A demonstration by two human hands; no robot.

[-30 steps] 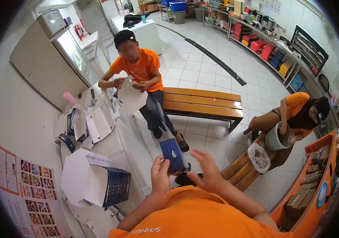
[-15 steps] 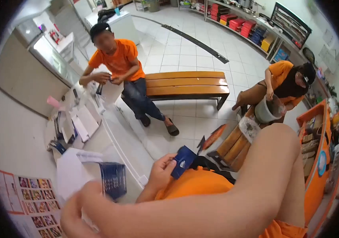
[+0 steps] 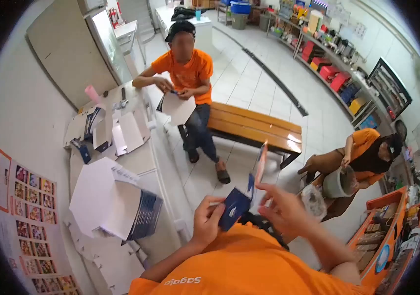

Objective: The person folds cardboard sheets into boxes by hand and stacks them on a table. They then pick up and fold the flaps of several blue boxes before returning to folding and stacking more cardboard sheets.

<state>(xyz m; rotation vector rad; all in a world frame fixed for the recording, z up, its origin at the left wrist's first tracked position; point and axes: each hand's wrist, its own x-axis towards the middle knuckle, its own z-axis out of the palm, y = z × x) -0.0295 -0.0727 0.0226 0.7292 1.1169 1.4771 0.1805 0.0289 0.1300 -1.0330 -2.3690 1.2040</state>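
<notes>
My left hand (image 3: 206, 220) pinches a navy blue cardboard piece (image 3: 235, 209) with a small white print, in front of my orange shirt. Beyond its upper edge stand a narrow blue flap (image 3: 251, 186) and a thin strip with orange print (image 3: 261, 162). To the right, my right hand (image 3: 286, 210) has its fingers apart and holds nothing, index fingertip close to the flap. On the white counter at my left lies a partly folded carton (image 3: 104, 194), white inside with a navy printed side.
More cartons (image 3: 130, 132) and flat white cardboard (image 3: 109, 265) lie on the counter (image 3: 143, 184). A co-worker (image 3: 185, 73) handles a white carton beside a wooden bench (image 3: 254, 124). Another co-worker (image 3: 367, 152) holds a grey bucket (image 3: 339, 183). An orange crate (image 3: 375, 221) stands at right.
My right hand has swung from the carton at left, across my body, to beside the blue cardboard piece. The view has shifted; the carton on the counter shows fully. My left hand keeps its hold.
</notes>
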